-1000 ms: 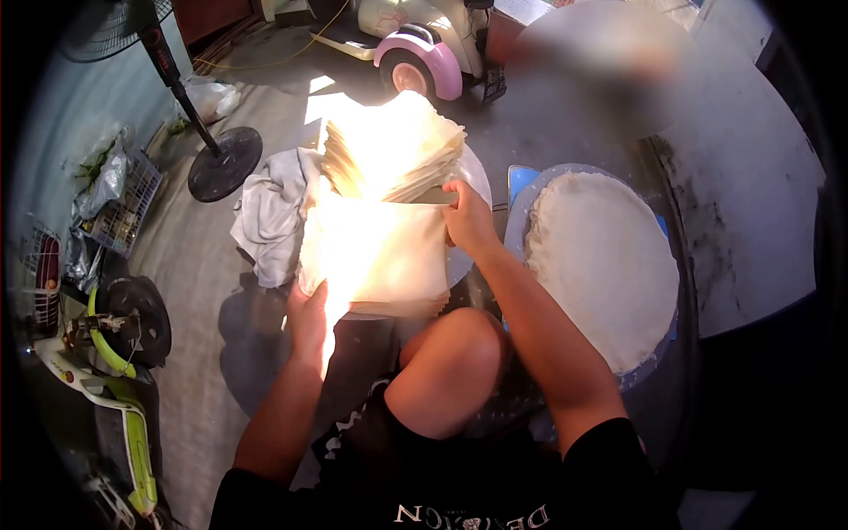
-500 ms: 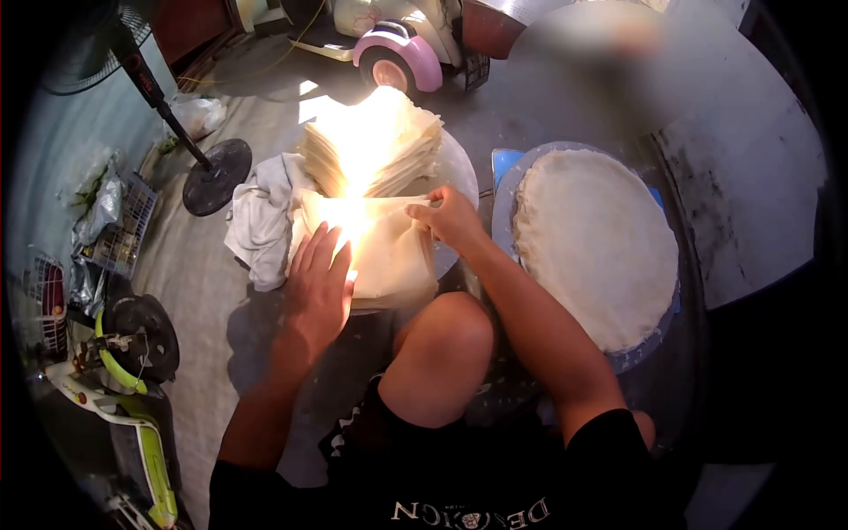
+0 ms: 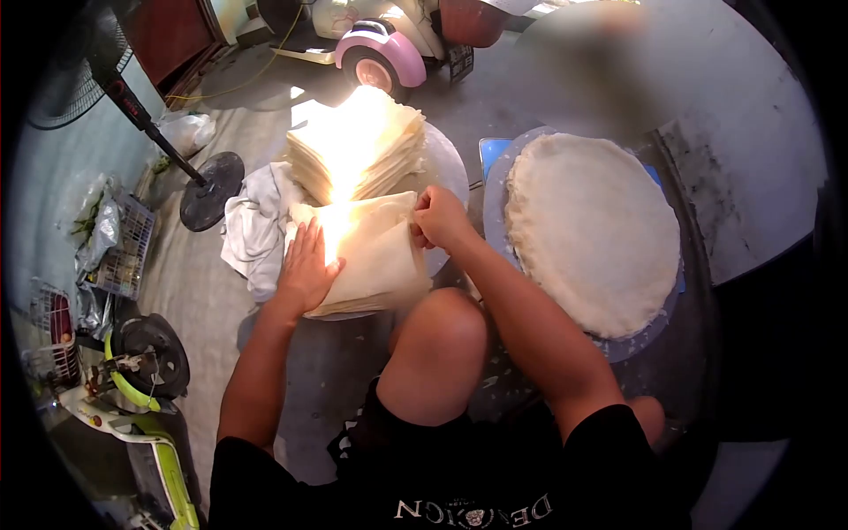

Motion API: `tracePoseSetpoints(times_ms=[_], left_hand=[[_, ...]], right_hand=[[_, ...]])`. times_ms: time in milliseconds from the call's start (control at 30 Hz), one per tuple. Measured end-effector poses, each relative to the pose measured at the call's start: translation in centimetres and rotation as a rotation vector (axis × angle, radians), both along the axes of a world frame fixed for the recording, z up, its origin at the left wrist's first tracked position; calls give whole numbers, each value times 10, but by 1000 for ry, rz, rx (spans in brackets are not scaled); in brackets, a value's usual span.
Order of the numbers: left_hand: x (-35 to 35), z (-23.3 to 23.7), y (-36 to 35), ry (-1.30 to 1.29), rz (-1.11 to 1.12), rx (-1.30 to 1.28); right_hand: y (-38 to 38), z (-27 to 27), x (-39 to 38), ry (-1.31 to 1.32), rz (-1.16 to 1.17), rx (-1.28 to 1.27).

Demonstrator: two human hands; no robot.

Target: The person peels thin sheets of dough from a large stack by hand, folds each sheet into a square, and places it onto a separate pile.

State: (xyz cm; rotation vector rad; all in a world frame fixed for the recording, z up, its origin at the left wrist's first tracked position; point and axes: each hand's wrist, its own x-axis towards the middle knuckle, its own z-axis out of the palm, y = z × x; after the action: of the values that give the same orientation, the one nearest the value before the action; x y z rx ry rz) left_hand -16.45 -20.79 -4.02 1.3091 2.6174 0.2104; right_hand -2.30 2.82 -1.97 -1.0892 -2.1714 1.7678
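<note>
Thin cream-coloured sheets lie in a near stack (image 3: 380, 265) in front of my knee, partly washed out by bright sunlight. My left hand (image 3: 306, 265) rests flat on the stack's left side, fingers stretched out. At its upper right corner my right hand (image 3: 435, 221) pinches the edge of a sheet. Behind it stands a taller stack (image 3: 380, 146) of similar sheets, on a round pale board (image 3: 449, 163). A crumpled white cloth (image 3: 252, 230) touches the left side of the stacks.
To the right, a large round pale sheet pile (image 3: 592, 238) lies on a grey round board (image 3: 496, 208). A fan base (image 3: 212, 190), wire basket (image 3: 128, 247) and green scooter (image 3: 168, 459) stand left. A pink-fendered wheel (image 3: 375, 66) is beyond the stacks.
My left hand has slid down and left on the stack, its fingers closer together. My right hand has turned at the corner, and the sheet there lies flatter. The whole view has shifted slightly.
</note>
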Motion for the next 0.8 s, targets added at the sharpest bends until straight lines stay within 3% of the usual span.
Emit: tracePoseSetpoints(times_ms=[33,100,133,200,267,333,433,567,667,800], left_hand=[[0,0,-1,4,-1,-2],[-2,-4,1,7,-5,-32],[-1,-4,2,9,-16,-30],[0,-3,2,-3,9,-37],[-6,-15,-2,15,-42,-20],[-14,-24,-1,38,-97,26],[-13,-25,2,44,-164,59],[-17,-26,-3,52,-227,79],[-23,-25,-1,56,-190,75],[-23,-7,-1,19,-168,146]], right_hand=[[1,-8,2,4,-1,-2],[0,-22,10,77,-67,668],[-4,-14,16,75,-78,670],[-18,9,31,561,286,907],[-14,-2,34,448,635,1043],[-8,-25,44,310,708,1101],[-7,-60,41,350,621,1130],[-4,-46,49,341,584,1102],[13,-26,84,357,467,945],[70,-13,180,181,64,1039]])
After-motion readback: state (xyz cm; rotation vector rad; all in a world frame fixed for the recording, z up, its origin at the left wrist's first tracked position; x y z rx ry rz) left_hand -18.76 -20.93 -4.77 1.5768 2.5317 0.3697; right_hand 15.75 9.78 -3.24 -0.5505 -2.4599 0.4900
